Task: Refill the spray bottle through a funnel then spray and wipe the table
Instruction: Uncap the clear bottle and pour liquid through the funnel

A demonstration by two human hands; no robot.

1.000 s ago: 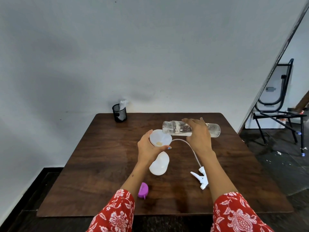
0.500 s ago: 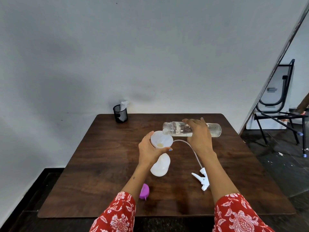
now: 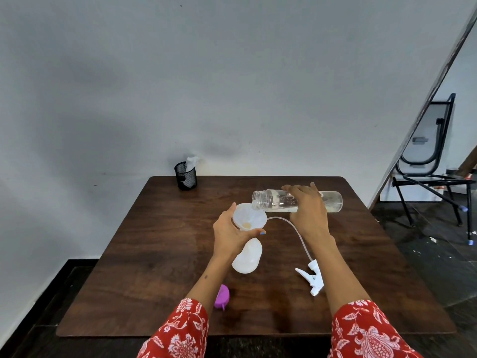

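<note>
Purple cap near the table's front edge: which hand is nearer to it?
Left. The left hand grips the funnel up-table from the purple cap; the right hand holds the clear bottle farther back and to the right.

A dark wooden worktop carries a black mesh cup at its far left corner, a white spray bottle, its trigger head, and a purple cap near the front
</note>
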